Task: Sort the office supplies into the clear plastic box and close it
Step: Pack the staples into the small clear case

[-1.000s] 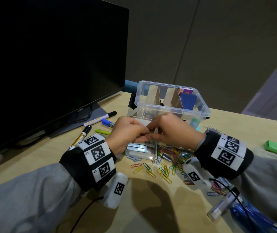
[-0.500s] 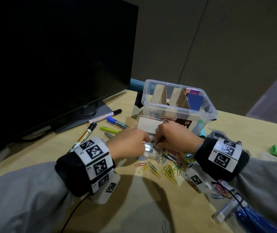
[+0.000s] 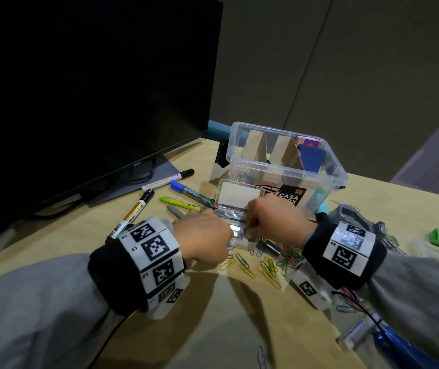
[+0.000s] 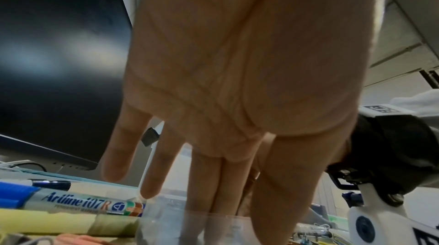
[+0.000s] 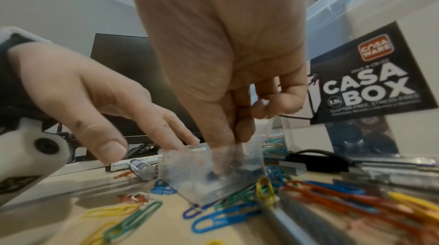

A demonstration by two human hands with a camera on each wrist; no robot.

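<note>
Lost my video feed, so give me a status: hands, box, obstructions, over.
Left hand open, fingers steadying small clear case. Right hand reaching into it, grasp unclear. Clear plastic box open, no lid in view. Paper clips loose on desk.

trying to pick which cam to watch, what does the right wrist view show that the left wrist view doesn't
Only the right wrist view shows the coloured paper clips on the desk, the clear plastic box label, and the right hand reaching into the small clear case.

Only the left wrist view shows the blue marker and yellow highlighter up close.

Both show the left hand, its fingers straight, at the small clear case, and the monitor.
</note>
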